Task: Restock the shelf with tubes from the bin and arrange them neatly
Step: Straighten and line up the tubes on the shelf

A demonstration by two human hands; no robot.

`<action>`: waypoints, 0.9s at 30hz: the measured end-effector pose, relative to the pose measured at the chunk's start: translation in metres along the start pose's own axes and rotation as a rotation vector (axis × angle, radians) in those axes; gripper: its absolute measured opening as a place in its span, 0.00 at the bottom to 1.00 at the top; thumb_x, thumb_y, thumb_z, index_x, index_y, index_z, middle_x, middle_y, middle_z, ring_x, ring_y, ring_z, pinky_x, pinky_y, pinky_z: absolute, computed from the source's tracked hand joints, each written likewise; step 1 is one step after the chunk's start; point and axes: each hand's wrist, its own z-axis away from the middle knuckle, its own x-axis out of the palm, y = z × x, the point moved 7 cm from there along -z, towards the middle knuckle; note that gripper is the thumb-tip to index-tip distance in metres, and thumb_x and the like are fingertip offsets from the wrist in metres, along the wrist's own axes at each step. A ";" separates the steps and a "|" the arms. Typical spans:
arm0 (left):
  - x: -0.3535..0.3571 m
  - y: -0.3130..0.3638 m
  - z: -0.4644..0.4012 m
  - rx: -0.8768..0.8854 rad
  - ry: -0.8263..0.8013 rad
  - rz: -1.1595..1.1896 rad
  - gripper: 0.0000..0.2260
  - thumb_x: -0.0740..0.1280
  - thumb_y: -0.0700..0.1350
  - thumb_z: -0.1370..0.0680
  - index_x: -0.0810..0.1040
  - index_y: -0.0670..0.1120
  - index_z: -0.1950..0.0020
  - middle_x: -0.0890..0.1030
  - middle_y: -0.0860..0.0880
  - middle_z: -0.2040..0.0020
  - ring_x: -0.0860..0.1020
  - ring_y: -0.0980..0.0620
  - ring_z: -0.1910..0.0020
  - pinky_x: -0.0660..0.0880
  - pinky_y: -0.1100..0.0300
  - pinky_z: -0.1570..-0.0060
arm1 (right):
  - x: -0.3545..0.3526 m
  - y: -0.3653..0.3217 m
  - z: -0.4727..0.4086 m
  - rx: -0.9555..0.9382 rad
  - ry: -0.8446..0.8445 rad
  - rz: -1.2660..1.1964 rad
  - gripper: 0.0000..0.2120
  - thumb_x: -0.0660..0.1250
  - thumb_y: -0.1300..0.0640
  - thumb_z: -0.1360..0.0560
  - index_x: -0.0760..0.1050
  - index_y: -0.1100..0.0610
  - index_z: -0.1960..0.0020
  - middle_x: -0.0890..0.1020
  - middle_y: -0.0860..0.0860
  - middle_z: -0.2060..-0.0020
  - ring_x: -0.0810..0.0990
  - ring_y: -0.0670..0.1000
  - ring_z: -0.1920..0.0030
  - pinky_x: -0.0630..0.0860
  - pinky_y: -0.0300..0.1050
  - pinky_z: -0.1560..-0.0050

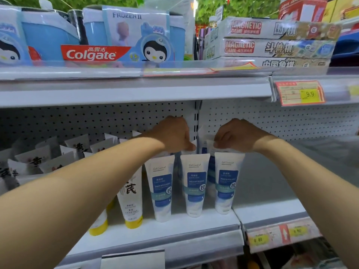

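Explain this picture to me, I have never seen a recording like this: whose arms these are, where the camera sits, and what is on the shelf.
There is no machine here. A person wears one camera on the head, looking down at their own two bare hands. The left hand and right hand reach into a white store shelf and pinch the top ends of blue-label tubes standing cap-down in a row. Beside those stand yellow-capped tubes. On the shelf above sit Colgate kids' packs and magnetic game boxes.
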 end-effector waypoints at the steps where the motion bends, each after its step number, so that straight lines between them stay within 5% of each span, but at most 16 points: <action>1: 0.004 0.002 -0.003 0.004 -0.030 -0.012 0.15 0.69 0.51 0.26 0.82 0.40 0.52 0.84 0.44 0.55 0.81 0.50 0.59 0.76 0.58 0.55 | 0.002 0.000 -0.003 -0.002 -0.033 0.034 0.11 0.67 0.52 0.26 0.82 0.58 0.49 0.83 0.51 0.52 0.80 0.53 0.50 0.75 0.43 0.47; 8: 0.015 0.004 -0.010 0.044 -0.072 -0.044 0.09 0.70 0.43 0.27 0.82 0.39 0.53 0.84 0.42 0.55 0.82 0.46 0.56 0.75 0.63 0.61 | 0.007 0.004 -0.014 -0.055 -0.071 0.092 0.05 0.68 0.60 0.27 0.81 0.57 0.53 0.81 0.50 0.58 0.77 0.50 0.56 0.66 0.30 0.63; 14: 0.012 0.005 -0.007 0.076 -0.005 -0.013 0.06 0.72 0.42 0.28 0.82 0.43 0.52 0.80 0.48 0.52 0.78 0.51 0.54 0.71 0.62 0.55 | 0.008 0.008 -0.013 -0.065 -0.062 -0.047 0.07 0.68 0.64 0.29 0.79 0.53 0.61 0.81 0.47 0.62 0.78 0.47 0.59 0.69 0.33 0.61; 20: 0.013 0.005 -0.008 0.080 -0.004 -0.001 0.06 0.72 0.41 0.28 0.82 0.43 0.52 0.82 0.48 0.52 0.79 0.51 0.54 0.75 0.61 0.54 | 0.009 0.012 -0.014 -0.068 -0.042 -0.046 0.05 0.68 0.64 0.28 0.81 0.56 0.56 0.82 0.48 0.58 0.80 0.50 0.51 0.72 0.39 0.51; 27: 0.011 0.005 -0.007 0.073 0.019 -0.005 0.07 0.72 0.42 0.28 0.82 0.44 0.51 0.77 0.52 0.56 0.75 0.54 0.57 0.70 0.64 0.55 | 0.010 0.010 -0.015 -0.091 -0.032 -0.044 0.05 0.68 0.64 0.28 0.82 0.58 0.54 0.84 0.50 0.55 0.80 0.50 0.51 0.69 0.37 0.52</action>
